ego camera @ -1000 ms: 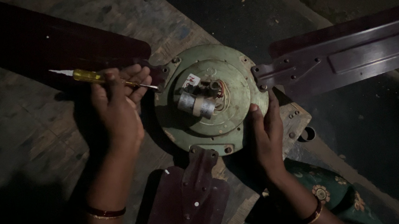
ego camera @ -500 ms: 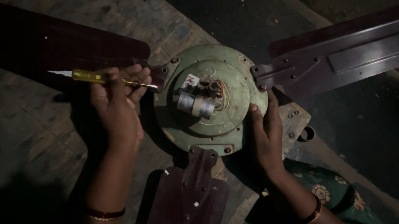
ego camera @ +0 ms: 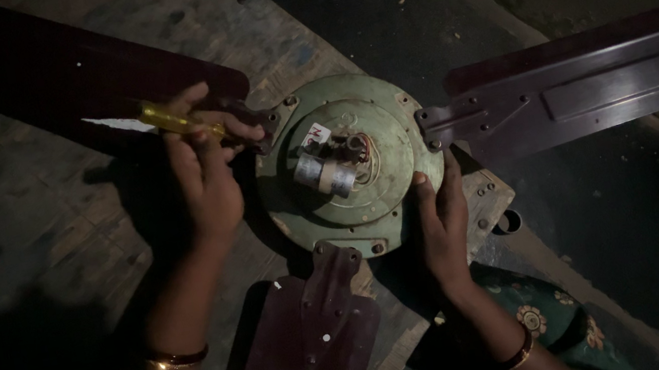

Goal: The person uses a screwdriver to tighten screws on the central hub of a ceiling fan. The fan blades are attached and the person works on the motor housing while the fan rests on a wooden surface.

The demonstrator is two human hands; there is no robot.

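Green fan motor housing (ego camera: 348, 163) lies steadied under my flat, open right hand (ego camera: 442, 224); my left hand (ego camera: 206, 175) grips a yellow-handled screwdriver (ego camera: 179, 123) at its rim.

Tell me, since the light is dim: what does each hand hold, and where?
The left hand grips a screwdriver by its yellow handle. The right hand holds nothing; it rests against the green fan motor housing.
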